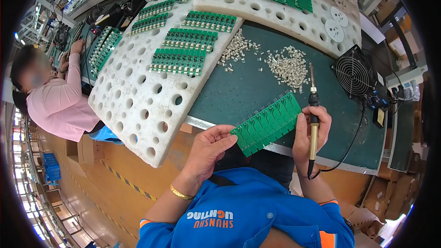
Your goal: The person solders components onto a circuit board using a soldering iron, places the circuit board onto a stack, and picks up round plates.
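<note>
A green circuit board panel (267,124) with pins along its upper edge is held over the front edge of the table. My left hand (209,149) pinches its left end between thumb and fingers. My right hand (312,131) is closed around a soldering iron (314,124), whose tip points up and away, and the thumb is by the panel's right end. Beyond the panel lie two piles of small white connectors, a larger one (289,68) and a smaller one (237,48).
White foam boards with holes (138,87) (275,16) carry rows of green panels (178,61). A black fan (353,72) stands at the right, beside the iron's cable (351,149). A co-worker in pink (59,98) sits at the left.
</note>
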Available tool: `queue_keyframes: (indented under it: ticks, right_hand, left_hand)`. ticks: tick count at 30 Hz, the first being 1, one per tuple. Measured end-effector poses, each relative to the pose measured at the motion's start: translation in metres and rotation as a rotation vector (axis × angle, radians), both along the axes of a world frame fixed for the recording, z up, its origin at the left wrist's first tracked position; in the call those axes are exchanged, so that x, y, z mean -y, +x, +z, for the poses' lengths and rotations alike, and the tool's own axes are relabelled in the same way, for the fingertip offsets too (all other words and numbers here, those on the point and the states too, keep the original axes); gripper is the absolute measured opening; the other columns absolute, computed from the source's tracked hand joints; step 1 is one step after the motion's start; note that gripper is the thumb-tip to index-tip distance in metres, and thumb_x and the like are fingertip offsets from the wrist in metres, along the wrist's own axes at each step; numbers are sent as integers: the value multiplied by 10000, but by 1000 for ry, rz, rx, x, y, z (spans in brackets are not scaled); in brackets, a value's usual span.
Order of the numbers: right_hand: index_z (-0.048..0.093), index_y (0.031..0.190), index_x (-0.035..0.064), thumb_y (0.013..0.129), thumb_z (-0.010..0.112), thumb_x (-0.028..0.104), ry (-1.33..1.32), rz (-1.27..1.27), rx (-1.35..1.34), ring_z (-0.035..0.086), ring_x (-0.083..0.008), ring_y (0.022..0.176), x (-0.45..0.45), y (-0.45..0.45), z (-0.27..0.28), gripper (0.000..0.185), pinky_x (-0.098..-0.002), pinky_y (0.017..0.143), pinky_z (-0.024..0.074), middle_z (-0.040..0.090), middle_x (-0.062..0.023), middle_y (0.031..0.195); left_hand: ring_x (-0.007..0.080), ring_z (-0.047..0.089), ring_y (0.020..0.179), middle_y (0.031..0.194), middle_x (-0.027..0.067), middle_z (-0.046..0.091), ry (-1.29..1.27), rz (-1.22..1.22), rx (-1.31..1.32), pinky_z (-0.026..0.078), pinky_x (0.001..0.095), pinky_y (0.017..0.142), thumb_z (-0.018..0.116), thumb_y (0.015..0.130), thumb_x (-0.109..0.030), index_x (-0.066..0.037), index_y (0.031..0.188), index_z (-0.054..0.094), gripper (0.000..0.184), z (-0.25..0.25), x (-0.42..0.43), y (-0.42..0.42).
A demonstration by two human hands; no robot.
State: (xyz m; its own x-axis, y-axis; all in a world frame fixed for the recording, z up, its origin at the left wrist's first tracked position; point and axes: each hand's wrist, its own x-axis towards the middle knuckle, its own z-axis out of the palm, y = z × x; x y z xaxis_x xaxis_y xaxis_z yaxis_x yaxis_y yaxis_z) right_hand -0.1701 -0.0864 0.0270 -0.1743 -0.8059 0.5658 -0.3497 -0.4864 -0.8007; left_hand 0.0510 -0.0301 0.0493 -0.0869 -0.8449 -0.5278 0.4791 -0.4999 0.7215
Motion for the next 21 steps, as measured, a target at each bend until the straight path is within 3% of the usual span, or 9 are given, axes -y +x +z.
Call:
queue_keyframes:
  ticks: [21]
  right_hand:
    - [513,1079,41,856,602,-39,4,2,-16,467,-91,734,0,0,0,253,-211,629,418,514,-71,964]
  left_hand:
    - [-27,426,595,832,-45,585,-8,-4,-3,274,140,462,697,851,-73,-40,1088,613,254,0,3,-1]
